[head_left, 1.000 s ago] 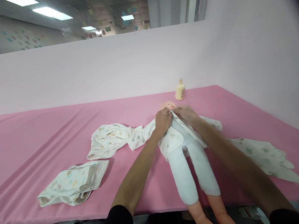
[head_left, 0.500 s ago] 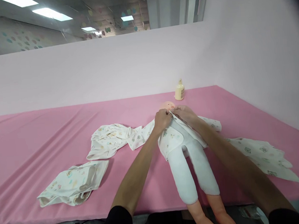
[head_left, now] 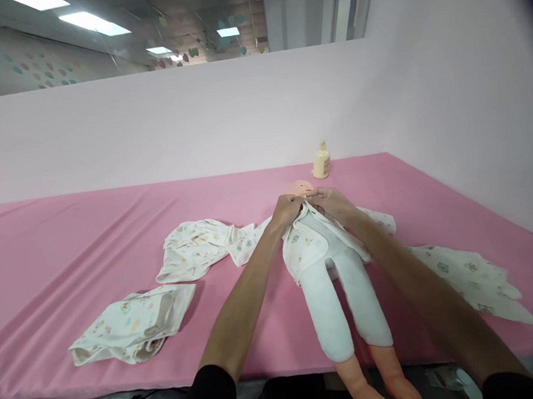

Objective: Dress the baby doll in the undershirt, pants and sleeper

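Printed cotton baby top [head_left: 306, 245] is pinched at the neckline by left hand [head_left: 287, 211] and right hand [head_left: 333, 202], each grip closed on one edge, beneath the doll [head_left: 339, 279]'s chin, table [head_left: 71, 247] below.

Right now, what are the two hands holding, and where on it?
Both the left hand and right hand pinch the doll's printed top at its front opening edges by the neck.

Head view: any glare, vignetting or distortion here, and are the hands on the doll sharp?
Head view: even overhead light with soft shadows, no glare on the pink table cover; dark vignette in the right corners; straight edges bow slightly; left hand and right hand at the doll collar are reasonably sharp.
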